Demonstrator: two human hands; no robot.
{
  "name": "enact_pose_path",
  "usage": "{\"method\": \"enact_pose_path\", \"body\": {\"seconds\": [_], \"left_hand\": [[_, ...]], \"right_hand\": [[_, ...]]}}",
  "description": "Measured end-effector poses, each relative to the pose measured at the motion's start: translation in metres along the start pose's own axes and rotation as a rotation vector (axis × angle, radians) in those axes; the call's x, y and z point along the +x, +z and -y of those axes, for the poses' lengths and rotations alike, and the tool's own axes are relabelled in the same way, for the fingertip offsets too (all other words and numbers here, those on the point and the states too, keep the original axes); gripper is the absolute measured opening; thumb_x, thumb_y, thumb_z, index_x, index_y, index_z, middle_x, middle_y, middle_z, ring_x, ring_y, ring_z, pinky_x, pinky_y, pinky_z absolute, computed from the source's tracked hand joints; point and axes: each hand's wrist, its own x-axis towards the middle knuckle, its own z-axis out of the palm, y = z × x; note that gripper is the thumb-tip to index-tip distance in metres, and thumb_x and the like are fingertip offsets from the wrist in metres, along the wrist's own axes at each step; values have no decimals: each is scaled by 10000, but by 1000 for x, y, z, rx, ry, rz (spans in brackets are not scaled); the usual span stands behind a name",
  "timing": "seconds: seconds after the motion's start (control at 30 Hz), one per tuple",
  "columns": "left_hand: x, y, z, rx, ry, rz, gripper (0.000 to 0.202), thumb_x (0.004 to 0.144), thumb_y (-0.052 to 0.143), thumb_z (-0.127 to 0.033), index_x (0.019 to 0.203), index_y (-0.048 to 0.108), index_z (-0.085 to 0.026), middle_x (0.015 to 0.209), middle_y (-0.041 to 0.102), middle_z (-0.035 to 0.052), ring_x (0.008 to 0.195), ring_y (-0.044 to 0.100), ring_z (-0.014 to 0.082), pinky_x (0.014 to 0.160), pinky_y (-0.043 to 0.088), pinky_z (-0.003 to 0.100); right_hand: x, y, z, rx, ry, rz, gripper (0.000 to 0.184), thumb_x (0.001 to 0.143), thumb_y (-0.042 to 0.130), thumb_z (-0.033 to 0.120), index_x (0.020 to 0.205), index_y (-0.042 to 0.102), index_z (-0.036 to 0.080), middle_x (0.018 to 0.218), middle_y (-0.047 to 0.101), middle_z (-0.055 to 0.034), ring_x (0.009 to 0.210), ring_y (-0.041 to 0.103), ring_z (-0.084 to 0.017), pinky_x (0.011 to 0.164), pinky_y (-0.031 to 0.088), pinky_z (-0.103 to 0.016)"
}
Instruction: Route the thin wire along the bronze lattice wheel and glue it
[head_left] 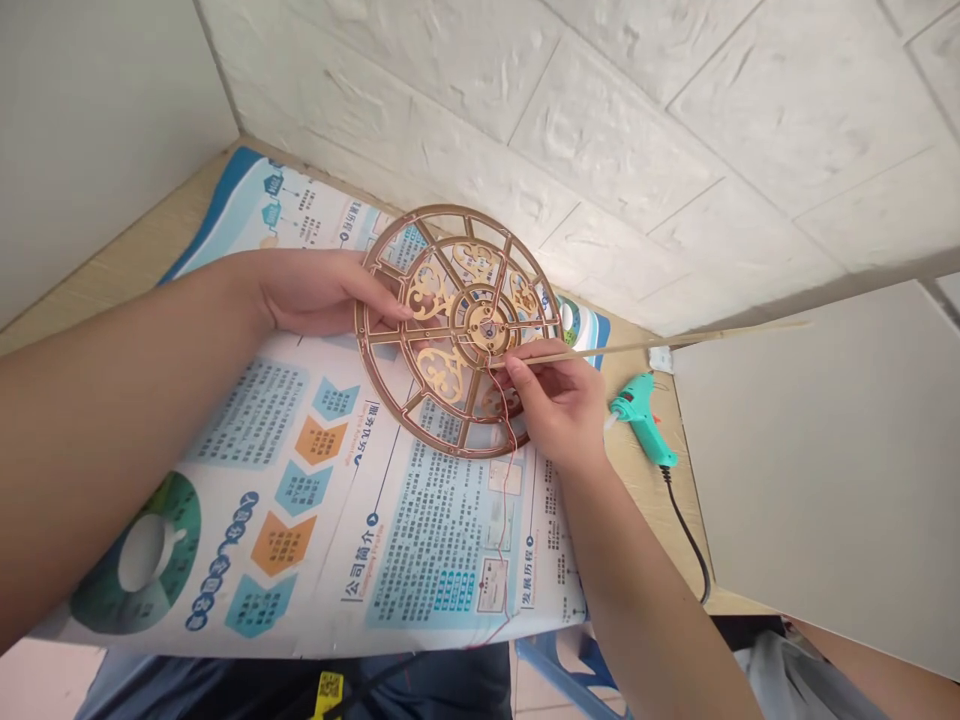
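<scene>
**Head view: disc tilted up in one hand, stick at its hub in the other**

My left hand [319, 292] is closed on the left rim of the fretwork disc [450, 375]. The fingers lie across its face, which holds it tilted up off the surface [127, 262] with its pattern turned to me. I judge this grip leaves the centre free to reach.

My right hand [559, 405] sits at the disc's lower right edge, apart from the left. It pinches a thin stick [675, 343] between thumb and fingertips. The stick's near end meets the hub, and the long end runs out to the right. A fine red thread [504, 490] hangs from under that hand down over the poster [300, 500].

The disc looks like thin, stiff cut sheet. It has a brown outer ring, straight spokes and gold scrollwork, all open lattice. The stick is pale, straight and slender. The poster is glossy printed paper lying flat under the hands. A teal glue gun [637, 410] lies just right of my right hand, its black cord [686, 525] trailing toward me. Behind is a white wall [675, 130] embossed like brick.
</scene>
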Motion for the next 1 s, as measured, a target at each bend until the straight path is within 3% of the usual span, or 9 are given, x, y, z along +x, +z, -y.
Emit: {"method": "enact_pose_path", "body": {"seconds": [0.13, 0.27, 0.5, 0.77, 1.0], "left_hand": [[0, 2, -1, 24, 4, 2, 436, 856, 657, -168, 1264, 691, -17, 1173, 770, 112, 1353, 566, 414, 1184, 349, 605], [0, 0, 0, 57, 13, 28, 423, 867, 657, -178, 1264, 674, -35, 1162, 778, 63, 1329, 592, 378, 1182, 366, 583], [2, -3, 2, 233, 43, 118, 555, 943, 515, -201, 1440, 466, 39, 1335, 701, 102, 1361, 574, 302, 1203, 359, 522], [3, -1, 1, 236, 19, 85, 682, 880, 582, -255, 1476, 426, 38, 1372, 678, 104, 1373, 561, 320, 1202, 354, 520], [2, -2, 2, 274, 70, 122, 594, 933, 490, -209, 1488, 446, -2, 1285, 726, 70, 1338, 593, 292, 1189, 372, 519]], "right_hand": [[-1, 1, 0, -18, 1, -24, 216, 902, 737, 445, 867, 695, 236, 852, 711, -25, 685, 705, -160, 595, 626, -299], [-1, 1, 0, -5, 0, -32, 210, 898, 756, 425, 855, 698, 228, 834, 692, -16, 676, 706, -150, 566, 618, -272], [2, -1, -3, 40, -17, 1, 265, 883, 791, 463, 832, 710, 216, 797, 690, -13, 658, 698, -138, 574, 622, -260], [3, -2, -1, 9, -33, 33, 240, 900, 782, 434, 825, 724, 214, 816, 698, -21, 673, 691, -139, 577, 612, -265], [1, -4, 0, -51, -75, 71, 195, 947, 731, 370, 839, 724, 207, 815, 704, -33, 707, 677, -155, 588, 572, -289]]}}
